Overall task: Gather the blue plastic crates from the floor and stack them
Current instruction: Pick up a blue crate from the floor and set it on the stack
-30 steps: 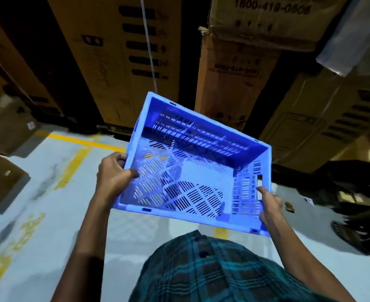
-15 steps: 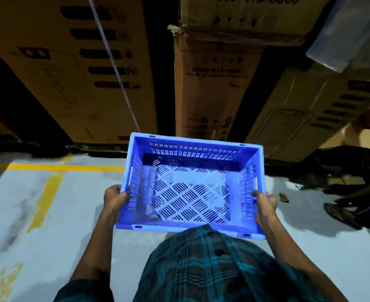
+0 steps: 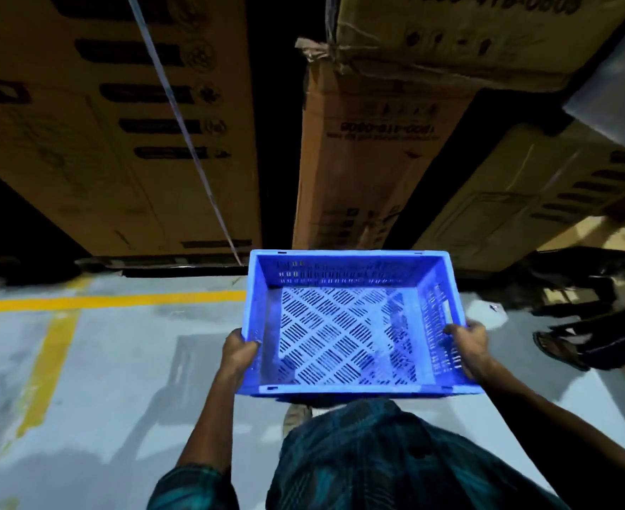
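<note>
Head view: both hands, left hand [image 3: 238,357] and right hand [image 3: 467,346], grip blue crate [image 3: 344,336]; carton print unreadable.

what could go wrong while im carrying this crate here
1. The blue crate blocks the view of the floor just ahead; another person's sandalled foot is close on the right, so a trip or bump seems possible.
2. The left hand and right hand grip only the side rims near the body, so the far end could dip.
3. Tall cardboard boxes stand right ahead, so the crate might knock them.
</note>
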